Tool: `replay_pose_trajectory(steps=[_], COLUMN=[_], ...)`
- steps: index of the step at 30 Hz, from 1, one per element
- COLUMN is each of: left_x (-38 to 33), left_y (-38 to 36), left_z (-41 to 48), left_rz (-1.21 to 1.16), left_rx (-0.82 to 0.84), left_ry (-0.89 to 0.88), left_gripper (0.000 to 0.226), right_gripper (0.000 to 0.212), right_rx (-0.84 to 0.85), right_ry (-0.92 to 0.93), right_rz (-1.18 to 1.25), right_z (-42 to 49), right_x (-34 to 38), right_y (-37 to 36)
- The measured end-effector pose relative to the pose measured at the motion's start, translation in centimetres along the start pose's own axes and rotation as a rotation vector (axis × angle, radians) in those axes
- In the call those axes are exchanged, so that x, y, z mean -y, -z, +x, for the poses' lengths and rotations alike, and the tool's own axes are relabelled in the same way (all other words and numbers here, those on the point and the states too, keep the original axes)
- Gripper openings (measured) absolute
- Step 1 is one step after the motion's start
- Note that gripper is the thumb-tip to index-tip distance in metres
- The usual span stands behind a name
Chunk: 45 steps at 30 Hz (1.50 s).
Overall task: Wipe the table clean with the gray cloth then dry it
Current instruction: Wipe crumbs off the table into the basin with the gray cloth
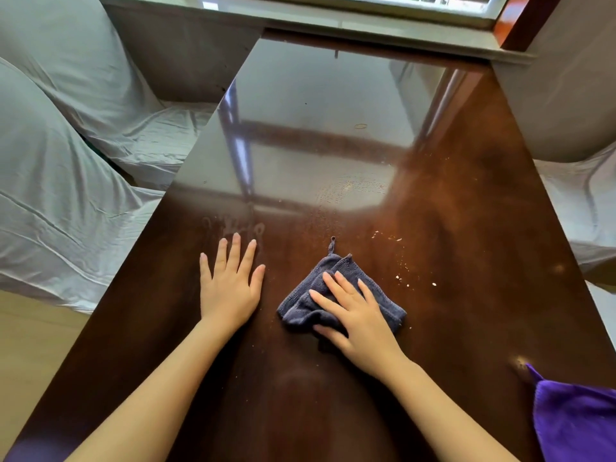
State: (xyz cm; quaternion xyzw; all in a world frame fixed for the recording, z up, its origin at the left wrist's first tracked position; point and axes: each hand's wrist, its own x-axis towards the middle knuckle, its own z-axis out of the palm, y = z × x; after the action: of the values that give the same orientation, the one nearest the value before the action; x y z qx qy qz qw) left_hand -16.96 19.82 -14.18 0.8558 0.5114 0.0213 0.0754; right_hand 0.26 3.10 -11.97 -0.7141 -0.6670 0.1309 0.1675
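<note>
A glossy dark brown table [466,195] fills the middle of the view. The gray cloth [300,305] lies folded on it, near the centre. My right hand [353,315] presses flat on top of the cloth, fingers spread, thumb curled at its near edge. My left hand [230,281] rests flat on the bare wood just left of the cloth, fingers apart, holding nothing. Pale crumbs [400,278] are scattered to the right of and beyond the cloth. Smudges and small droplets [350,191] mark the surface further out.
A purple cloth [576,425] lies on the table's near right corner. White-covered seats stand on the left [66,195] and on the right [580,211]. A window sill [366,25] runs along the table's far end.
</note>
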Motion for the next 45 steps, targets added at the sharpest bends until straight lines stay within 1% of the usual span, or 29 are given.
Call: replay_pose_trajectory(steps=[2, 4, 6, 9, 11, 13, 15, 17, 18, 21, 22, 23, 24, 26, 28, 31, 34, 39, 42, 45], left_x=[-0.1, -0.2, -0.1, 0.0, 0.0, 0.1, 0.2, 0.2, 0.2, 0.2, 0.2, 0.2, 0.2, 0.2, 0.2, 0.2, 0.2, 0.3, 0.2, 0.3], left_y=[0.0, 0.0, -0.2, -0.3, -0.4, -0.5, -0.6, -0.7, -0.8, -0.9, -0.9, -0.8, -0.8, -0.8, -0.8, -0.8, -0.9, -0.8, -0.7, -0.6], left_z=[0.0, 0.0, 0.0, 0.0, 0.0, 0.0, 0.0, 0.0, 0.0, 0.1, 0.1, 0.1, 0.1, 0.1, 0.1, 0.1, 0.2, 0.2, 0.2, 0.3], left_rz=[0.006, 0.001, 0.007, 0.0, -0.019, -0.012, -0.002, -0.003, -0.001, 0.021, 0.023, 0.022, 0.019, 0.017, 0.02, 0.019, 0.011, 0.003, 0.001, 0.01], left_rx=[0.001, 0.002, 0.001, -0.009, -0.017, -0.023, -0.029, -0.036, -0.039, -0.044, -0.045, -0.045, -0.045, -0.043, -0.043, -0.04, -0.04, -0.025, -0.012, -0.001], left_ry=[-0.003, -0.004, -0.004, -0.005, -0.007, -0.006, -0.003, -0.003, -0.003, -0.003, -0.004, -0.005, -0.006, -0.007, -0.008, -0.011, -0.014, -0.018, -0.023, -0.026], left_gripper=[0.056, 0.056, 0.057, 0.057, 0.057, 0.057, 0.058, 0.059, 0.059, 0.06, 0.06, 0.059, 0.059, 0.059, 0.059, 0.059, 0.06, 0.06, 0.06, 0.06], right_gripper=[0.039, 0.026, 0.018, 0.013, 0.01, 0.014, 0.009, 0.009, 0.016, 0.052, 0.06, 0.067, 0.073, 0.08, 0.077, 0.071, 0.076, 0.082, 0.075, 0.063], right_rx=[-0.075, -0.165, -0.301, -0.487, -0.543, -0.523, -0.474, -0.385, -0.295, 0.083, 0.145, 0.143, 0.099, 0.026, 0.03, 0.039, -0.008, -0.005, -0.004, -0.001], right_ry=[-0.026, -0.122, -0.208, -0.364, -0.399, -0.328, -0.241, -0.208, -0.208, -0.245, -0.268, -0.29, -0.319, -0.391, -0.448, -0.442, -0.41, -0.388, -0.369, -0.352], right_rz=[0.221, 0.505, 0.752, 0.921, 0.962, 0.923, 0.776, 0.59, 0.493, 0.145, 0.082, 0.062, 0.072, 0.092, 0.04, -0.091, -0.116, -0.131, -0.116, -0.1], right_z=[-0.1, 0.4, 1.3, 3.1, 4.0, 4.4, 4.5, 4.5, 4.3, 3.3, 3.0, 2.8, 2.9, 3.4, 3.8, 2.9, 1.2, -0.2, -0.8, -1.8], right_x=[0.0, 0.1, -0.3, -1.6, -3.0, -4.3, -5.8, -7.2, -8.1, -10.3, -10.5, -10.5, -10.5, -10.3, -10.1, -9.0, -7.0, -2.9, -1.2, 0.3], right_y=[0.4, 1.6, 3.7, 7.8, 10.7, 13.0, 14.0, 13.6, 12.6, 8.2, 6.9, 6.0, 5.3, 4.6, 4.3, 3.5, 2.6, 0.8, 0.0, -0.7])
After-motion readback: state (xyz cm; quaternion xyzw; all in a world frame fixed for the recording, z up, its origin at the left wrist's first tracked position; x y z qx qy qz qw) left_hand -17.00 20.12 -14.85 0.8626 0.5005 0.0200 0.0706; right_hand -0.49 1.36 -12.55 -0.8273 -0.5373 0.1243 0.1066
